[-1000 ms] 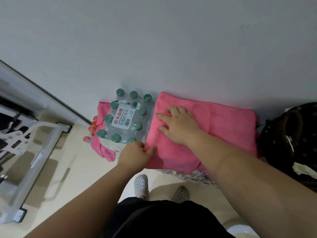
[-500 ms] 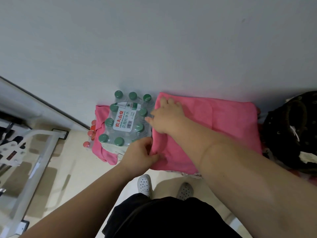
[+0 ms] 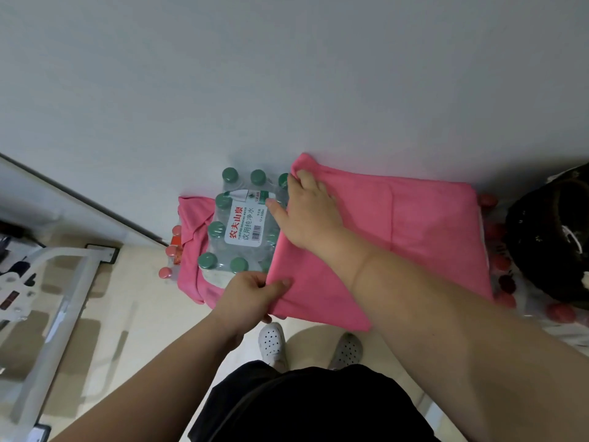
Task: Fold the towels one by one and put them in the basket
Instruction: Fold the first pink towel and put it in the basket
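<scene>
A pink towel [image 3: 414,237] lies spread flat against the wall, folded along a crease down its middle. My left hand [image 3: 248,295] pinches the towel's near left corner. My right hand [image 3: 306,212] grips the far left corner by the wall, fingers curled over the edge. A second pink towel [image 3: 191,250] lies bunched under a pack of bottles to the left. The dark basket [image 3: 548,237] stands at the right edge, partly cut off.
A shrink-wrapped pack of green-capped water bottles [image 3: 242,224] sits right beside the towel's left edge. Red-capped bottles [image 3: 500,282] show under the towel's right side. A white metal frame [image 3: 63,282] stands on the floor at the left. My feet [image 3: 274,342] are below the towel.
My right hand slid from the towel's middle left up to its far left corner and took hold of it. My left hand kept its pinch on the near corner.
</scene>
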{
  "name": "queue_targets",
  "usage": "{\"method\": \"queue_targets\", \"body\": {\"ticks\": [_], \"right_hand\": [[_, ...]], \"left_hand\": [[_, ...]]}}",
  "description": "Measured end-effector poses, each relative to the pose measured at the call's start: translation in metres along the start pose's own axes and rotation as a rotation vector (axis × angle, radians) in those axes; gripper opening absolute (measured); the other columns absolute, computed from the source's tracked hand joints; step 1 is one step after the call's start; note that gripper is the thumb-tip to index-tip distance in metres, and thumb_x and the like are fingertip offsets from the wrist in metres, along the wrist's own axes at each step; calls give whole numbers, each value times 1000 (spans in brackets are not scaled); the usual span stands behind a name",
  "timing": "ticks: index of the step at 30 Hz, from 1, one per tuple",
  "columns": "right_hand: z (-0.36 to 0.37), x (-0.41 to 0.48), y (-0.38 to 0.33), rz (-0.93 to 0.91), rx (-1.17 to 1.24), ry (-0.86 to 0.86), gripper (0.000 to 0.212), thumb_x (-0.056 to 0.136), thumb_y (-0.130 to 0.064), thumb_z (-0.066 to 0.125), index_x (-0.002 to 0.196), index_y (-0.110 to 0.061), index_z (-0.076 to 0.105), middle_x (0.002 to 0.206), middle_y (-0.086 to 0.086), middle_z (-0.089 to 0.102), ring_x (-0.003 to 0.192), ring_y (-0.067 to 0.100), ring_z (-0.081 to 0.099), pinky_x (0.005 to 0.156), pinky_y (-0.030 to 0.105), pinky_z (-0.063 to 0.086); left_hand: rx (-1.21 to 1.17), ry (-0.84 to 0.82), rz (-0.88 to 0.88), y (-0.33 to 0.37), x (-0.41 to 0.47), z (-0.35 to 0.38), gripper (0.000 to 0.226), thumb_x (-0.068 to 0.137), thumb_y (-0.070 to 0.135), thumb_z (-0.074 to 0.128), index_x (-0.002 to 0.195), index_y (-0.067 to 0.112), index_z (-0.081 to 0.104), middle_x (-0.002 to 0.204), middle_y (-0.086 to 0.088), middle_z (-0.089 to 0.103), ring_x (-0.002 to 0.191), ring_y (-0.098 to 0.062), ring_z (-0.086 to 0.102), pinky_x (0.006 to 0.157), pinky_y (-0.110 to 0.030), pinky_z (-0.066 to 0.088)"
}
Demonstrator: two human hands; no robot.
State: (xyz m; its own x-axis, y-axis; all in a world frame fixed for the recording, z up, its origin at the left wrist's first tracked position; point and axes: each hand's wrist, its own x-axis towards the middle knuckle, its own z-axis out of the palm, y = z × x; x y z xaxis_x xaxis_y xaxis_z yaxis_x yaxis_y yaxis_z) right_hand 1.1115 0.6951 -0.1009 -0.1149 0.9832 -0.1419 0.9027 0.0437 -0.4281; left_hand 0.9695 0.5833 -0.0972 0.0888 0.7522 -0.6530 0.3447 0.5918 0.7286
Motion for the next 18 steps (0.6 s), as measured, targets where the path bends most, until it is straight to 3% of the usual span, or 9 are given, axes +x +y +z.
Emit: {"method": "queue_targets", "body": {"ticks": [9, 15, 18], "right_hand": [[50, 34, -94, -78, 27, -175, 81, 97, -65, 29, 159, -18, 6, 167, -5, -3, 154, 25, -2, 117, 67, 2], [73, 50, -125, -195, 20, -247, 80, 95, -69, 27, 159, -28, 1, 167, -9, -11, 153, 20, -11, 119, 61, -6], [73, 45, -114, -253, 55, -203, 73, 96, -68, 25, 158, -37, 2, 167, -5, -7, 153, 19, -12, 123, 53, -4]], "left_hand": [[77, 176, -65, -29, -2, -98, 38, 88, 35, 70, 74, -1, 68, 62, -18, 70, 57, -23, 67, 53, -27, 46], [87, 220, -78, -51, 5, -147, 42, 89, 35, 66, 81, -5, 68, 64, -13, 72, 69, -30, 72, 58, -34, 50], [169, 161, -87, -60, 11, -161, 55, 84, 52, 68, 81, -3, 66, 65, -11, 71, 70, -28, 72, 56, -32, 50]]}}
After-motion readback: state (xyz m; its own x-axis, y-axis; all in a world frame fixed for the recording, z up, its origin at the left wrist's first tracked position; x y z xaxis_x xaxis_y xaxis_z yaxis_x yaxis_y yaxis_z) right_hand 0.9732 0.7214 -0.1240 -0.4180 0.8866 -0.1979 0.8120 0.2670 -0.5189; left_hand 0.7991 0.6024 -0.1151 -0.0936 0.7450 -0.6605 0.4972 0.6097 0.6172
